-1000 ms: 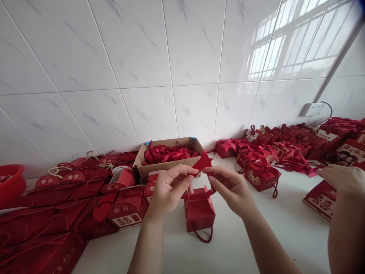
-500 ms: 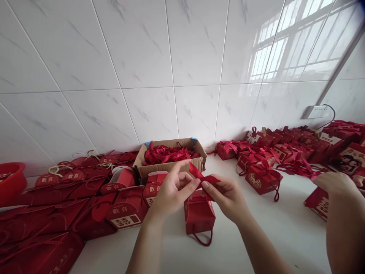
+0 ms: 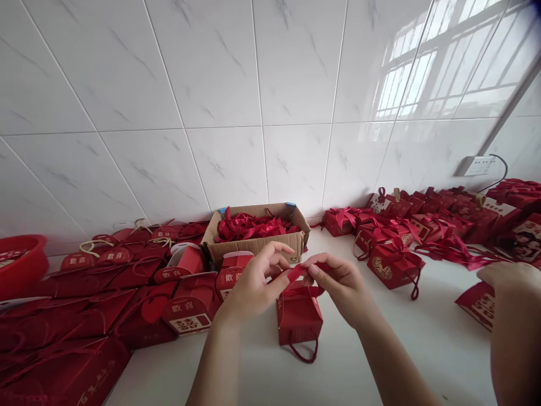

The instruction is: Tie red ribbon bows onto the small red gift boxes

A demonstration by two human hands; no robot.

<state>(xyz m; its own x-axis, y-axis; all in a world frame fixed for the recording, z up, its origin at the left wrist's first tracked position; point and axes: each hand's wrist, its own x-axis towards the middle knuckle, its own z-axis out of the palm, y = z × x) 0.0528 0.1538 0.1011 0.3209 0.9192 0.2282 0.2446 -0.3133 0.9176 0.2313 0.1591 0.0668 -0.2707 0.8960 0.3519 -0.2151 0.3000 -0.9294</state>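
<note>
From the small red box [image 3: 299, 326], white tabletop [image 3: 291, 384] gives passage at six o'clock; the carton [image 3: 243, 246] blocks eleven, packed red boxes [image 3: 190, 304] nine, a ribboned box [image 3: 391, 269] two.

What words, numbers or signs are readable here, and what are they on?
"歡喜": an arched red box left of centre, and several boxes nearby.
"囍", apparently: that box's white label.
Too blurred: gold lettering on the nearest box at left.
Too small: gold emblem on a ribboned box; labels at far right.
No readable numbers.
</note>
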